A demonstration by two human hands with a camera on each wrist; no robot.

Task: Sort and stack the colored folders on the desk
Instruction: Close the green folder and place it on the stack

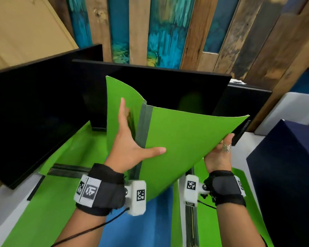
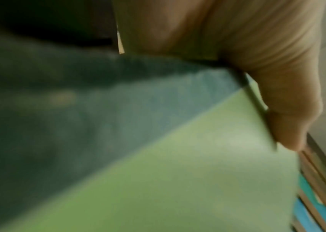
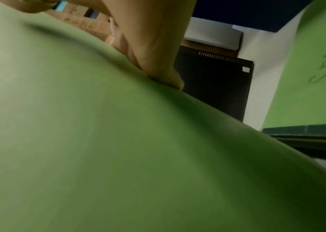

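I hold a green folder [image 1: 182, 138] with a grey spine strip [image 1: 144, 129] in the air over the desk, half open and bowed. My left hand [image 1: 132, 138] grips it at the spine, thumb on the front cover, fingers behind the rear flap. My right hand [image 1: 219, 154] holds the cover's right edge from below, ring finger showing. The wrist views are filled by the folder [image 2: 178, 172] [image 3: 98, 141] and a thumb [image 2: 289, 122]. Below lie another green folder [image 1: 48, 202] on the left, a blue folder [image 1: 150, 225] in the middle and a green folder [image 1: 243, 179] on the right.
Two dark monitors [image 1: 36, 107] [image 1: 168, 86] stand close behind the held folder. A dark blue box [image 1: 289, 175] sits at the right, a white object [image 1: 289, 111] behind it. A painted wooden plank wall [image 1: 168, 29] backs the white desk [image 1: 7, 207].
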